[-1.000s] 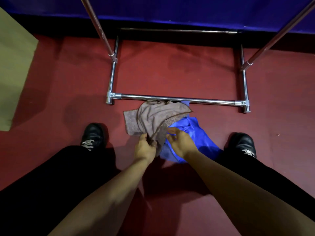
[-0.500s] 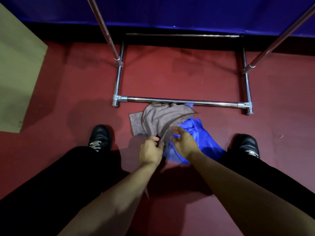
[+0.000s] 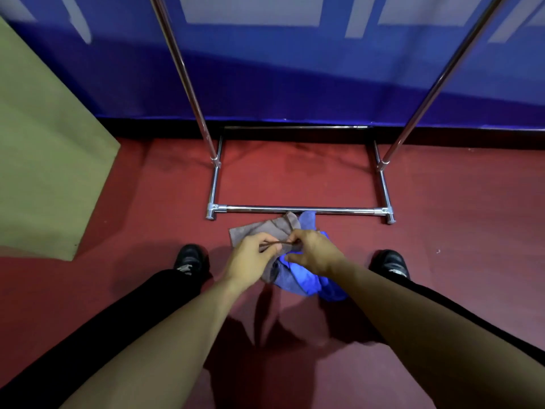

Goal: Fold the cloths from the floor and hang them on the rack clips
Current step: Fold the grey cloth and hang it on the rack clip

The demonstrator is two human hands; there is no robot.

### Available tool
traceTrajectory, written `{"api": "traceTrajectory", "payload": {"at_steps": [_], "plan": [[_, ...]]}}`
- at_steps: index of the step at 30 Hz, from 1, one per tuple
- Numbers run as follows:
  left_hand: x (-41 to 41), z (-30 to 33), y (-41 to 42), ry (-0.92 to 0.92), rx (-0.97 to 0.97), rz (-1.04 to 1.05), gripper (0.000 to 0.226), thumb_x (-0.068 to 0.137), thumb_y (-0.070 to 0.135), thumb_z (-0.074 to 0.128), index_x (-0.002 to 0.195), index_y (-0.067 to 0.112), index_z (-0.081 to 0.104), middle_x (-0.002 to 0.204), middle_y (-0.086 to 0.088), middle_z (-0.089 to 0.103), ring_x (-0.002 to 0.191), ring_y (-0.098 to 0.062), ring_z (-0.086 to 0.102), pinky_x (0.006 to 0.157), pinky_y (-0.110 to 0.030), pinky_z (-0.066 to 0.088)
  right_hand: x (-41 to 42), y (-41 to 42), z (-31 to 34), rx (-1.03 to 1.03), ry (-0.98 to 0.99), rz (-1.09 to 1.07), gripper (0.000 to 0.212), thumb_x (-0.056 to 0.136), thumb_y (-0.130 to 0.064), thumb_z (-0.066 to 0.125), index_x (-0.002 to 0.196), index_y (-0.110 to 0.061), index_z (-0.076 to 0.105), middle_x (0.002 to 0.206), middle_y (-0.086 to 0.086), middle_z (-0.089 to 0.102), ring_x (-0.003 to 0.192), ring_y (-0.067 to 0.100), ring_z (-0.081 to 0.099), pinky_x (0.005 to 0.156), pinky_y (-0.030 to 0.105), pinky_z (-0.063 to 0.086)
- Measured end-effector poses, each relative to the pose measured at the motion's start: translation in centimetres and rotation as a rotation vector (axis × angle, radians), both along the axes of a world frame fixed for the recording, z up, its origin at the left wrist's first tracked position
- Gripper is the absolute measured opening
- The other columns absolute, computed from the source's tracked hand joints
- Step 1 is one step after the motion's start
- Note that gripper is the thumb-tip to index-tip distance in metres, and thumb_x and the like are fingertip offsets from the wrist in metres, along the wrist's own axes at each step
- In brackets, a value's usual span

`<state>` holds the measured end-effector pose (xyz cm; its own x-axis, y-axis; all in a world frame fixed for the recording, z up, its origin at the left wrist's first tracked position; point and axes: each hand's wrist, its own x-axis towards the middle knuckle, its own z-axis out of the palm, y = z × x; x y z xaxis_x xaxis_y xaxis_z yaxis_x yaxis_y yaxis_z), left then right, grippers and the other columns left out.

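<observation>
Hands meet low over the floor [image 3: 442, 231], both on the same brown cloth [image 3: 265, 228]. Left hand [image 3: 250, 256] pinches the dark hemmed edge of the brown cloth between thumb and curled fingers. Right hand [image 3: 312, 252] pinches that same edge just beside it, fingers curled, thumb underneath. Edge runs taut between the two hands as a thin dark strip. Rest of the brown cloth spreads away from the hands toward the rack, one corner touching or just short of the front base bar [image 3: 300, 208]; cannot tell which. Part of it also hangs below the left hand.

Blue cloth [image 3: 306, 283] lies bunched on the red floor under and nearer than the right hand, partly covered by the brown cloth. A lighter blue fold [image 3: 308, 219] shows beside the brown cloth's far corner, right at the base bar; whether it is the same cloth or another cannot be told.

Chrome garment rack [image 3: 188, 84] stands ahead on a rectangular base frame, two uprights rising out of view at the top. Clips not in view. Blue wall panel [image 3: 295, 84] behind the rack, olive board [image 3: 44, 157] at left. Black shoes [image 3: 190, 258] planted either side of the cloths, black trouser legs [image 3: 118, 320] in the foreground, bare forearms reaching forward.
</observation>
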<state>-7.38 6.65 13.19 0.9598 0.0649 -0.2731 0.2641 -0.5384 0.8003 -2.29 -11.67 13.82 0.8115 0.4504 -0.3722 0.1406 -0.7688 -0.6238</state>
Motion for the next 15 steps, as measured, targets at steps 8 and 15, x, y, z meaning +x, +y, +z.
{"api": "traceTrajectory", "payload": {"at_steps": [8,15], "plan": [[-1.8,7.0,2.7,-0.127,0.062,0.010,0.003,0.086,0.032,0.074,0.089,0.029,0.073,0.085,0.016,0.074,0.085,-0.002,0.068,0.082,-0.031,0.055,-3.0,0.0,8.3,0.207,0.019,0.012,0.018,0.089,-0.010,0.067,0.089,-0.020,0.053,0.081,0.005,0.058,0.065,0.007,0.053,0.069,0.017,0.043],[-3.8,11.9,2.4,-0.220,0.056,0.082,0.007,0.092,0.022,0.068,0.096,0.028,0.070,0.091,0.016,0.070,0.089,-0.003,0.064,0.075,-0.009,0.042,-5.6,1.0,14.5,0.271,0.082,0.037,0.028,0.093,-0.010,0.059,0.099,-0.029,0.079,0.097,0.013,0.074,0.090,0.030,0.069,0.086,0.036,0.053]]}}
